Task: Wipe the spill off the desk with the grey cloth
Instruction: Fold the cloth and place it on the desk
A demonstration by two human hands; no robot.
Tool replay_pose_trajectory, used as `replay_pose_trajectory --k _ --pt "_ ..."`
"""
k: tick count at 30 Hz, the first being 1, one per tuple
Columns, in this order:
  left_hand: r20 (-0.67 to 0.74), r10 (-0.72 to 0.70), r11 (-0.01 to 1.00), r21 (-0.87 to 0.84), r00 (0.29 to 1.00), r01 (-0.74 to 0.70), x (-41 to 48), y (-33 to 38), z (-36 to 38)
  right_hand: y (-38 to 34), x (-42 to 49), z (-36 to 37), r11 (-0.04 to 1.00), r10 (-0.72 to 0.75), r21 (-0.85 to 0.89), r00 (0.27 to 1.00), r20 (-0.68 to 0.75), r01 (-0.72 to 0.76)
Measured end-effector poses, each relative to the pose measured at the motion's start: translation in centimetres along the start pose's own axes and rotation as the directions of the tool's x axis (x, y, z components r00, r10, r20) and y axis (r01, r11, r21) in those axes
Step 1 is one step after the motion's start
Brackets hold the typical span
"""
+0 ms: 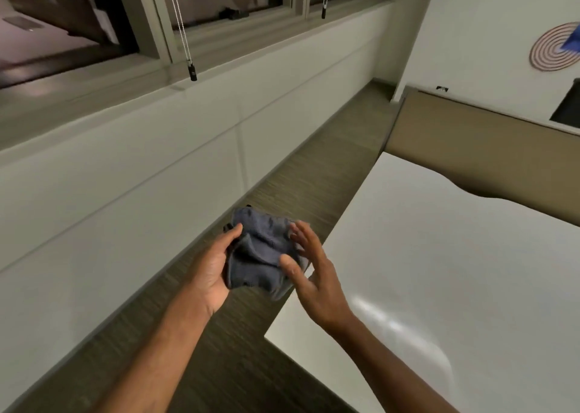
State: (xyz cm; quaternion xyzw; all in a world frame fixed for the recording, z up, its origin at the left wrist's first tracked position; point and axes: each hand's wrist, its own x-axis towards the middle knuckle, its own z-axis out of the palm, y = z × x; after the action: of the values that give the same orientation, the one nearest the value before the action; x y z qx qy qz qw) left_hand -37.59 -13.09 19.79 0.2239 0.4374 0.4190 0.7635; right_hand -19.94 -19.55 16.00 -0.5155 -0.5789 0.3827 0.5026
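Note:
The grey cloth (260,252) is bunched up in the air over the floor, just left of the white desk (455,271). My left hand (213,268) holds it from the left, thumb on top and fingers hidden under the folds. My right hand (314,274) is at the cloth's right side with fingers spread, its fingertips touching or nearly touching the fabric. No spill is plain to see on the desk; only a glossy reflection shows near its front.
A brown partition panel (489,149) stands along the desk's far edge. A strip of carpeted floor (317,174) runs between the desk and the white wall under the windows. Blind cords (191,67) hang by the sill. A spiral decoration (552,48) hangs on the right wall.

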Motion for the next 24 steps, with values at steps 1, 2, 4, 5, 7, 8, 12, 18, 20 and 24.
replay_pose_trajectory --k 1,2,4,5,7,8,12,18,20,24 --pt "0.019 -0.001 1.0 -0.006 1.0 0.001 0.0 0.3 0.0 -0.1 0.2 0.1 0.996 0.084 0.047 0.991 -0.107 -0.079" --pt "0.035 -0.004 1.0 -0.008 0.999 0.004 0.0 0.6 0.0 0.0 0.5 0.1 0.981 0.178 0.108 0.965 -0.193 -0.16" --pt "0.059 -0.009 1.0 -0.002 0.998 0.009 0.1 1.1 -0.1 0.2 1.0 -0.2 0.913 0.38 0.262 0.887 -0.263 -0.314" --pt "0.07 -0.012 1.0 0.001 0.997 0.012 0.3 1.4 -0.1 0.4 1.3 -0.3 0.865 0.47 0.322 0.845 -0.255 -0.384" --pt "0.098 -0.021 1.0 -0.004 0.995 0.021 0.5 1.7 -0.3 0.8 1.5 -0.6 0.772 0.6 0.384 0.78 -0.178 -0.506" --pt "0.117 -0.025 1.0 -0.008 0.993 0.027 0.6 1.8 -0.3 1.1 1.6 -0.7 0.723 0.641 0.418 0.759 -0.109 -0.551" --pt "0.206 -0.03 0.999 -0.035 0.978 0.038 0.9 2.3 -0.8 1.3 1.8 -0.7 0.504 0.709 0.611 0.696 0.111 -0.61" --pt "0.201 -0.011 0.999 -0.027 0.98 0.017 1.4 3.1 -1.9 -0.4 2.7 -1.3 0.561 0.68 0.636 0.733 0.01 -0.53" --pt "0.194 -0.021 1.0 -0.014 0.981 0.025 1.6 3.1 -2.3 -1.2 3.0 -1.6 0.534 0.732 0.655 0.68 -0.041 -0.535" --pt "0.23 -0.065 0.997 0.061 0.971 0.052 1.9 2.5 -2.7 -2.5 2.7 -1.5 0.406 0.84 0.728 0.539 -0.06 -0.552"
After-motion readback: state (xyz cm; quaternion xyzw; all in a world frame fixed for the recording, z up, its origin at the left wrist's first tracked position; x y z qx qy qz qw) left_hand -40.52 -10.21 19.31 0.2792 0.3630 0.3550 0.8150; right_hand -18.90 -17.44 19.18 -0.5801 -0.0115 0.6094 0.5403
